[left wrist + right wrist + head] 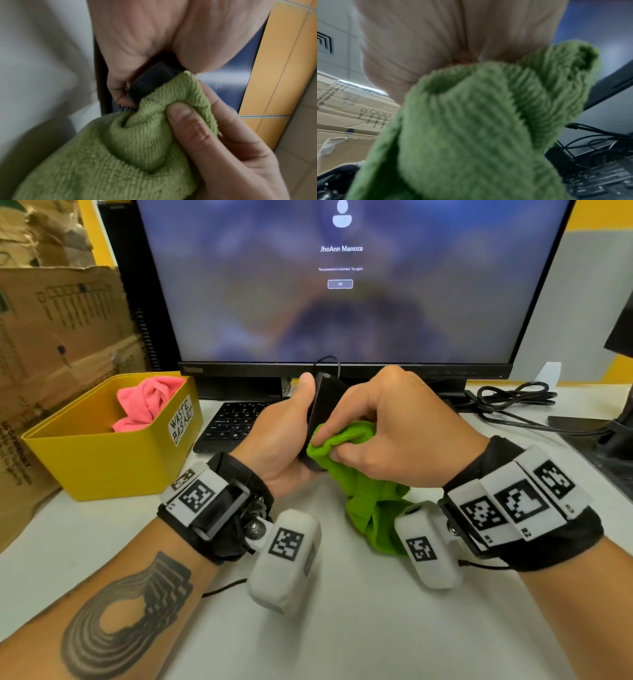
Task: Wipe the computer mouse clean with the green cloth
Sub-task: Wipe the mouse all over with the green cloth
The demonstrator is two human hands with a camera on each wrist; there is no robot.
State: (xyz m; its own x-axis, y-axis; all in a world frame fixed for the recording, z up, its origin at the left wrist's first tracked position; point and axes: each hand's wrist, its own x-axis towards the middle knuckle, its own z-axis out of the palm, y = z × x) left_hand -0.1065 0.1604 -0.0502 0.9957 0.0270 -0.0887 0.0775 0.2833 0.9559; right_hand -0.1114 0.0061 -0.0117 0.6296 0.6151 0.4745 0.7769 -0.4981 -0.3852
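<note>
The black computer mouse (323,402) is held up off the white desk (342,628) in front of the monitor (342,285), standing on end: its long axis runs from near the person up and away toward the screen's lower edge, and its cable (329,361) leaves the far, upper end. The left hand (277,436) grips it from the left side, thumb lying along the upper edge and fingers wrapped behind. The right hand (387,426) pinches a bunched fold of the green cloth (359,474) between thumb and fingers and presses it against the mouse's lower right side; the rest of the cloth hangs to the desk. The left wrist view shows what the head view hides: the mouse's rounded near end (150,81) peeking from under the palm, with the cloth (128,148) touching it and the right thumb (187,121) on the fold. The right wrist view is mostly filled by cloth (462,135), and the mouse is not visible there. One mouse, one green cloth, one pink cloth (147,402) in one yellow bin (113,463) labelled "WASTE BASKET", one keyboard (233,422), and cardboard boxes (58,330) on the left.
</note>
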